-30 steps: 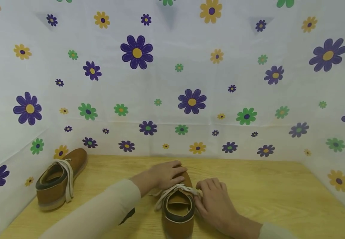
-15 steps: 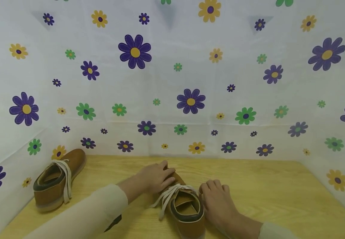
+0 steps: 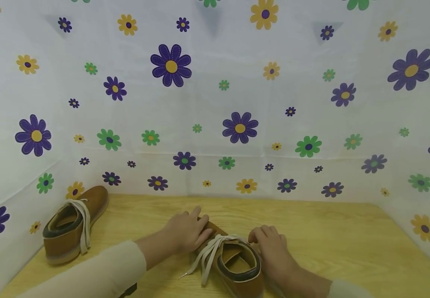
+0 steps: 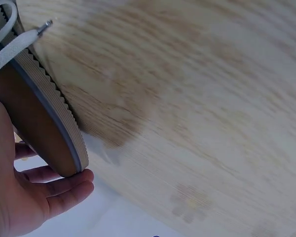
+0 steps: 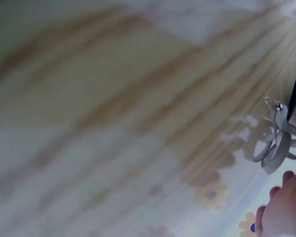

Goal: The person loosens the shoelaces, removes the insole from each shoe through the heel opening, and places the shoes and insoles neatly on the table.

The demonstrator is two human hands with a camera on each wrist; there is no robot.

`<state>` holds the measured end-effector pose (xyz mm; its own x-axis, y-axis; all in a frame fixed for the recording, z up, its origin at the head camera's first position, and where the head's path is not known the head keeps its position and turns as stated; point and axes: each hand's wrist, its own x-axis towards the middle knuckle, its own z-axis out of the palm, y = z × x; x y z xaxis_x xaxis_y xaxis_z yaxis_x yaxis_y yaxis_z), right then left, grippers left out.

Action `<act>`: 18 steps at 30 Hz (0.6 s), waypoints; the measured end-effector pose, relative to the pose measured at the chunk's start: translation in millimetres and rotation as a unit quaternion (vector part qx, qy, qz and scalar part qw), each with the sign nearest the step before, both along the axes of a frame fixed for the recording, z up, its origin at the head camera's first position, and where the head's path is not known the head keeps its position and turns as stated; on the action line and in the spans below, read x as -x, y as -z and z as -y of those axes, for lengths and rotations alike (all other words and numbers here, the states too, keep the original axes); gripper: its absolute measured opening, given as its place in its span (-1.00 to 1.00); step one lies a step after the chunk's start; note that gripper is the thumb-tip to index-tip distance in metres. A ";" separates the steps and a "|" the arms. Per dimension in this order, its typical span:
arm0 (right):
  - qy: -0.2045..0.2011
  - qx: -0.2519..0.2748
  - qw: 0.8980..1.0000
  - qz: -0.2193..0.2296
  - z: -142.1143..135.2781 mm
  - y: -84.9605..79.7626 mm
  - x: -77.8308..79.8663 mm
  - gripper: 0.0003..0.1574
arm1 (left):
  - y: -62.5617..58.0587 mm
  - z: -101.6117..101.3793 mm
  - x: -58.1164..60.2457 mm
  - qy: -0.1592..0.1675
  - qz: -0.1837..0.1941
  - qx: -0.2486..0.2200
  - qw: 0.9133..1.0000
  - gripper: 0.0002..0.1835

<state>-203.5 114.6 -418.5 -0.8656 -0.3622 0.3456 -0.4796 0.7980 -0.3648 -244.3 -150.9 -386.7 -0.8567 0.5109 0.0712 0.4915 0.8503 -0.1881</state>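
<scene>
A brown lace-up shoe [image 3: 242,284] lies on the wooden table at the front centre, its opening toward me and its toe angled to the far left. Its pale lace [image 3: 208,253] is tied, with loose ends hanging on the left side. My left hand [image 3: 183,232] grips the toe; in the left wrist view its fingers [image 4: 64,185] wrap round the front of the sole. Beside the collar on the right rests my right hand [image 3: 276,258], fingers loosely bent. Loops of the lace [image 5: 280,148] show close to those fingertips in the right wrist view.
A matching brown shoe [image 3: 63,248] with untied-looking pale lace stands at the table's left edge, toe pointing away. White cloth [image 3: 296,49] printed with flowers walls in the back and both sides of the wooden table [image 3: 334,240].
The shoe has turned, its toe swinging left and its heel moving right. My left hand has moved left and nearer with the toe. The right hand stays beside the shoe, slightly shifted.
</scene>
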 end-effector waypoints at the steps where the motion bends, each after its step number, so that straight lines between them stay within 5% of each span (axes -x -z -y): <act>1: -0.015 0.019 1.000 0.016 -0.9 -0.6 0.6 -0.83 | -0.7 1.7 -1.7 0.004 -0.002 0.005 1.000 -0.49; 7: -0.070 0.097 0.991 0.064 -9.8 -5.4 11.3 -0.83 | -2.3 13.4 -11.8 0.040 -0.029 0.027 0.998 -0.49; 11: -0.071 0.094 0.990 0.078 -15.5 -8.0 18.6 -0.82 | 0.3 20.7 -19.0 0.062 -0.083 0.024 0.994 -0.51; 15: -0.112 0.039 0.991 0.058 -21.6 -5.2 20.8 -0.91 | 9.0 23.6 -24.8 0.115 -0.116 -0.047 0.986 -0.56; 18: -0.153 0.013 0.988 0.018 -23.8 -0.8 20.2 -0.84 | 16.3 19.8 -24.7 0.171 -0.075 -0.114 0.976 -0.51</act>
